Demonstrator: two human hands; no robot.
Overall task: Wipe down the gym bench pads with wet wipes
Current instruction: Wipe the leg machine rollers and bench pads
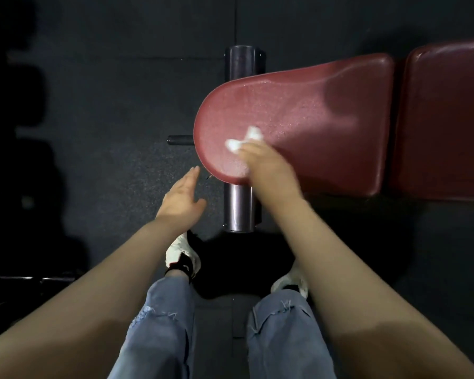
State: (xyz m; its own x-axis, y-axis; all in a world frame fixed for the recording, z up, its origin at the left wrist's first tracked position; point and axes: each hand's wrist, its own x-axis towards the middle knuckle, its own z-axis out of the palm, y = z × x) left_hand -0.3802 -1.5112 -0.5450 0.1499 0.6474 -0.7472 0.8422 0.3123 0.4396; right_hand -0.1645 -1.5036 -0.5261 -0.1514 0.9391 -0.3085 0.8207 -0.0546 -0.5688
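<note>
Bench pads in dark red are seen from the head camera, looking straight down: the seat pad (298, 113), rounded at its left end, lies across the middle of the view, and the back pad (449, 119) sits just beside it on the right, a narrow dark gap being left between the two. A white wet wipe (244, 140), crumpled and bunched, is pressed onto the seat pad near its rounded end. The right hand (268, 165) is laid on top of the wipe, back of the hand upward, with the fingers reaching forward over the cloth; the hand is blurred, so it cannot be told whether the wipe is gripped by curled fingers or only pushed flat by straight ones. A speckled, damp-looking sheen is shown on the pad around the wipe. The left hand (182, 195) is held out in the air to the left of the pad's near edge, apart from it, with fingers straight and together and the thumb spread; nothing is held or touched by it. Under the seat pad a dark metal crossbar (240, 206) of the frame is seen running from near to far, and a short black peg (179, 140) sticks out to the left. Blue ripped jeans (159, 324) and white-and-black shoes (182, 255) are seen below, on a dark speckled floor (107, 119).
</note>
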